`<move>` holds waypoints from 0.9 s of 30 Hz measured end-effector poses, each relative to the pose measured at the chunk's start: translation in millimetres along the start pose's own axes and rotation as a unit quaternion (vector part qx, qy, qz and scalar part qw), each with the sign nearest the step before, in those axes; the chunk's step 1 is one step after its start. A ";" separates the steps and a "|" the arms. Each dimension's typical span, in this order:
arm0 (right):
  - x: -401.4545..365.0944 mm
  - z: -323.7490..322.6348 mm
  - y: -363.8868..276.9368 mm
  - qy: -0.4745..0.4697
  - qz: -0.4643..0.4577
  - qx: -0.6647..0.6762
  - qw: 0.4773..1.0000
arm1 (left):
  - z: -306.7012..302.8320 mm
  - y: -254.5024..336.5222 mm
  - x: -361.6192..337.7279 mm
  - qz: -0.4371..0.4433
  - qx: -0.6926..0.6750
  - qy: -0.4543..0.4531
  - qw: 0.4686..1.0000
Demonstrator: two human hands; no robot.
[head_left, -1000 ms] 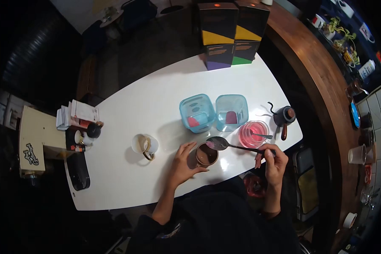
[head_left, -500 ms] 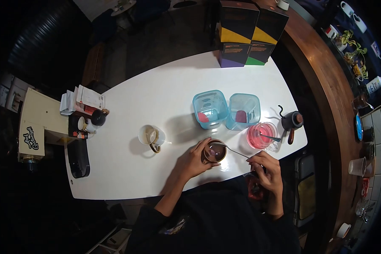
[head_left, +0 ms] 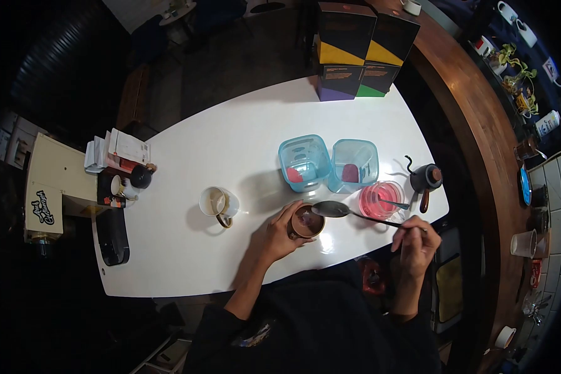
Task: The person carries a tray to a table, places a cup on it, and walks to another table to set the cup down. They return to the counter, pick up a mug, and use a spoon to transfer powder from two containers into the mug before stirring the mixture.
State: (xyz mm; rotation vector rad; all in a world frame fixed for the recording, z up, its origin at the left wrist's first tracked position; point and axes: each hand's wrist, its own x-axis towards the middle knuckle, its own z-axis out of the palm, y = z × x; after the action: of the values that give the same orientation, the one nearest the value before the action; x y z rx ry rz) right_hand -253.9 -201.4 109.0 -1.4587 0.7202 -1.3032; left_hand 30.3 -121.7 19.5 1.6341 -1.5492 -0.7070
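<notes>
My left hand (head_left: pixel 281 236) is wrapped around the side of a small brown cup (head_left: pixel 307 222) with dark contents. In my right hand (head_left: pixel 416 243) is the handle end of a long dark spoon (head_left: pixel 331 209), held in a pinch. The spoon's bowl sits at the cup's right rim, higher than the tabletop. Beyond the spoon handle stands a clear glass cup (head_left: pixel 379 201) of pink-red liquid with another spoon leaning in it. A white mug (head_left: pixel 213 201) with a brown handle stands left of my left hand.
Two translucent blue containers (head_left: pixel 305 163) stand past the cup, each with something reddish or purplish inside. A black gooseneck kettle (head_left: pixel 426 179) is at the right edge of the white table (head_left: pixel 187 156). Tall dark boxes (head_left: pixel 343 43) stand at the far end; a cream machine (head_left: pixel 53 184) is left.
The spoon has come up out of the brown cup toward the right, and my right hand has moved right. My left hand still holds the cup.
</notes>
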 end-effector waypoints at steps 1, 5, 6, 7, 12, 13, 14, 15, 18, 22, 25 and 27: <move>2.8 -1.5 -0.4 0.029 -0.016 0.048 0.998 | -2.3 2.7 0.7 0.002 0.001 0.000 1.000; 14.1 -15.6 -2.2 0.115 -0.050 0.154 0.980 | -4.7 7.0 3.8 -0.029 0.005 -0.027 0.999; 17.4 -17.1 -3.6 0.124 -0.048 0.140 0.981 | -3.6 5.3 4.7 -0.039 0.010 -0.033 0.999; 20.8 -18.2 -5.2 0.133 -0.046 0.126 0.982 | -2.6 2.7 4.6 -0.035 0.011 -0.036 0.999; 39.1 -8.8 -8.5 0.110 -0.047 0.005 0.993 | -6.0 4.7 5.6 -0.038 0.025 -0.030 0.999; 41.6 -8.1 -7.1 0.108 -0.041 -0.001 0.993 | -7.8 7.4 7.2 -0.034 0.027 -0.031 0.999; 43.9 -7.8 -6.5 0.111 -0.043 -0.001 0.993 | -9.5 10.3 7.5 -0.047 0.023 -0.032 0.998; 45.7 -7.7 -5.8 0.098 -0.036 -0.006 0.995 | -10.3 11.6 6.9 -0.062 0.018 -0.034 0.997; 50.7 -4.0 -4.3 0.078 -0.024 -0.044 0.996 | -7.5 3.1 7.1 -0.044 -0.006 -0.033 0.998; 53.8 3.2 0.6 0.037 -0.021 -0.155 0.987 | -11.8 8.5 7.1 -0.086 -0.043 -0.047 0.994; 56.9 14.5 -2.2 0.011 -0.006 -0.239 0.971 | -24.4 9.5 11.9 0.018 -0.041 -0.003 0.999; 56.8 21.7 2.1 -0.004 -0.016 -0.252 0.968 | -43.7 22.3 12.9 0.052 0.023 -0.010 0.998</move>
State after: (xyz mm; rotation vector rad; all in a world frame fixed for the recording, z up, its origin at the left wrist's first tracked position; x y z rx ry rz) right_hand -219.3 -247.2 129.0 -1.8822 1.0810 -1.1844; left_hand 54.8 -127.3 63.5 1.5709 -1.6637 -0.6389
